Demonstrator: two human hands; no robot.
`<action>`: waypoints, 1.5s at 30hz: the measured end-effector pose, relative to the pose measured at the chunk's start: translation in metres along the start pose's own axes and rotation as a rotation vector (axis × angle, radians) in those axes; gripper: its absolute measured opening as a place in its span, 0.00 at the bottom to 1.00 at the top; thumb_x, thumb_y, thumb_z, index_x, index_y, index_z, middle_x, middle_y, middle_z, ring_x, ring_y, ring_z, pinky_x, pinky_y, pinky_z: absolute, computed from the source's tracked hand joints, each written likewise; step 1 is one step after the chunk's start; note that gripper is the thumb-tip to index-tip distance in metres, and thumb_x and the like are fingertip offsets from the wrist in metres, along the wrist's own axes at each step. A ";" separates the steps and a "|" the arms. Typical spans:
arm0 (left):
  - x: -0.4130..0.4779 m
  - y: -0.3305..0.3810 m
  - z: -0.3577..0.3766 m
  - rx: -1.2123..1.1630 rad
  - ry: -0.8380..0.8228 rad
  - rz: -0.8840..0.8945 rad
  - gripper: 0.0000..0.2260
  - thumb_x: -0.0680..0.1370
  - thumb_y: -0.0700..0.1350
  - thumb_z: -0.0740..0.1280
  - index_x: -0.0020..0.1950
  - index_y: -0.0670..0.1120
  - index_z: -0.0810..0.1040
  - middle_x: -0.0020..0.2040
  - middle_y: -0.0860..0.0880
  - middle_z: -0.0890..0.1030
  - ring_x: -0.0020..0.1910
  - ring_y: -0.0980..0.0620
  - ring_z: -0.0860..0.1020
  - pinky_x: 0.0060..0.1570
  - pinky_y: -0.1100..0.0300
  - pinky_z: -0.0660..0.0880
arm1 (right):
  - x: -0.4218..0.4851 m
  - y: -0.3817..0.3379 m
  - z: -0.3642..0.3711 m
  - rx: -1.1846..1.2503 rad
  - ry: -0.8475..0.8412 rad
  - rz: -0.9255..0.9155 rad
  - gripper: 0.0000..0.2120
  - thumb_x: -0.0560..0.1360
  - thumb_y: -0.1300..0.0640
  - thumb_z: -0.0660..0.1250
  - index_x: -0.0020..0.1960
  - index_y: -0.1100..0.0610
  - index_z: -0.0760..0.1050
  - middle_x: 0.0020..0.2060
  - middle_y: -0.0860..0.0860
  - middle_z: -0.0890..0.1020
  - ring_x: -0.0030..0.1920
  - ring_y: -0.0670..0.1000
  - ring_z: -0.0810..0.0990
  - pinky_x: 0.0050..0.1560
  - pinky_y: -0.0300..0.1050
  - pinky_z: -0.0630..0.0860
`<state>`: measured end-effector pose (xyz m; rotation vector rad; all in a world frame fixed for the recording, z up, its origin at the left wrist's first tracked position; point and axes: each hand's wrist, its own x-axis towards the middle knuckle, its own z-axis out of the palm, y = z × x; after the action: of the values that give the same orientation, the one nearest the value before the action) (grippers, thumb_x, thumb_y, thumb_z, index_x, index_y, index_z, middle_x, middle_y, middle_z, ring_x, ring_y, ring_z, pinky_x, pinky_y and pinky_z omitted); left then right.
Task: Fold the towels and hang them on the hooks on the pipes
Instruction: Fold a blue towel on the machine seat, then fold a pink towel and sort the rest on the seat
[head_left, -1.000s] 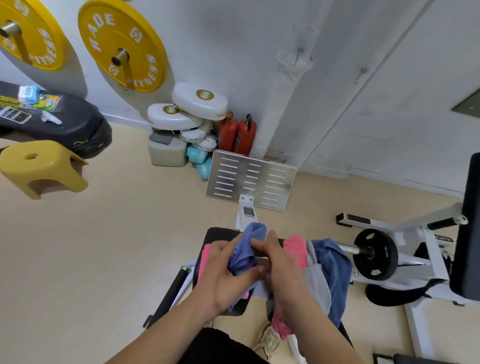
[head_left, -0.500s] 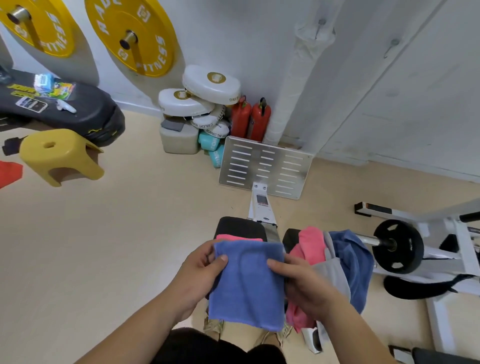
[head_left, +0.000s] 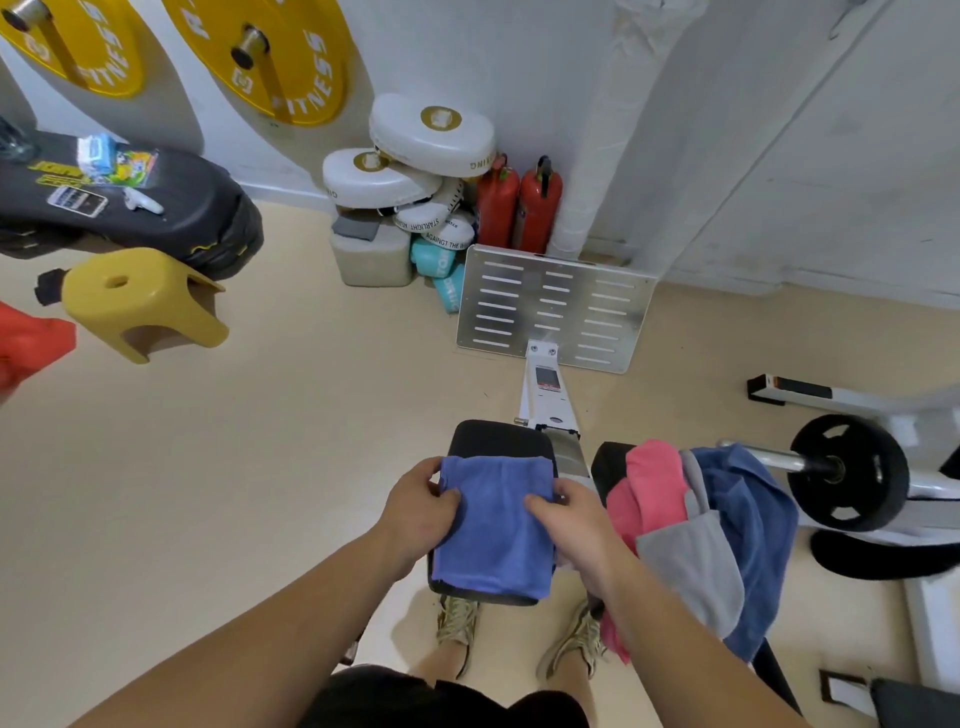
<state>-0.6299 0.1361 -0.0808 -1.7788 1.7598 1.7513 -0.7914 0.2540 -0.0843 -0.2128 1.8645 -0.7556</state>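
A folded blue towel (head_left: 493, 525) lies flat on a black padded seat (head_left: 498, 439) in front of me. My left hand (head_left: 415, 512) grips its left edge, thumb on top. My right hand (head_left: 569, 519) holds the right edge the same way. To the right, a heap of pink (head_left: 649, 488), grey (head_left: 691, 561) and dark blue (head_left: 753, 509) towels drapes over a second black pad. A white wrapped pipe (head_left: 608, 119) runs up the wall at the back; no hook is visible on it here.
A barbell with a black plate (head_left: 847, 473) lies at the right. A slotted metal footplate (head_left: 556, 306), two red extinguishers (head_left: 519, 205) and white pads (head_left: 431, 132) stand by the wall. A yellow stool (head_left: 140, 301) and a black bag (head_left: 130, 202) are at the left.
The bunched blue towel has been opened out, folded and laid flat on the black seat. Both hands moved apart to its side edges. The view tilted down and closer.
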 end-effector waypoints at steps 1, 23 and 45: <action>0.000 -0.001 0.002 0.000 0.001 -0.012 0.19 0.79 0.43 0.64 0.69 0.53 0.75 0.53 0.49 0.84 0.49 0.49 0.83 0.47 0.57 0.82 | 0.000 0.003 0.000 0.019 -0.008 0.018 0.07 0.78 0.53 0.66 0.55 0.49 0.77 0.51 0.51 0.84 0.53 0.55 0.84 0.58 0.58 0.83; -0.004 -0.032 0.016 0.886 -0.039 0.524 0.34 0.77 0.56 0.70 0.81 0.56 0.62 0.82 0.49 0.61 0.80 0.45 0.61 0.71 0.51 0.71 | 0.005 0.026 0.002 -0.740 -0.001 -0.447 0.38 0.77 0.48 0.70 0.82 0.46 0.57 0.82 0.47 0.57 0.80 0.51 0.60 0.76 0.48 0.66; -0.022 -0.013 0.039 1.076 0.100 0.700 0.25 0.69 0.49 0.76 0.65 0.47 0.81 0.71 0.40 0.78 0.69 0.38 0.78 0.64 0.45 0.78 | -0.030 0.035 -0.024 -0.694 0.138 -0.449 0.25 0.81 0.47 0.65 0.77 0.49 0.68 0.74 0.46 0.72 0.73 0.49 0.72 0.70 0.46 0.74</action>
<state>-0.6375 0.1818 -0.0861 -0.8278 2.7567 0.4593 -0.7935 0.3052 -0.0760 -1.0690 2.1838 -0.3856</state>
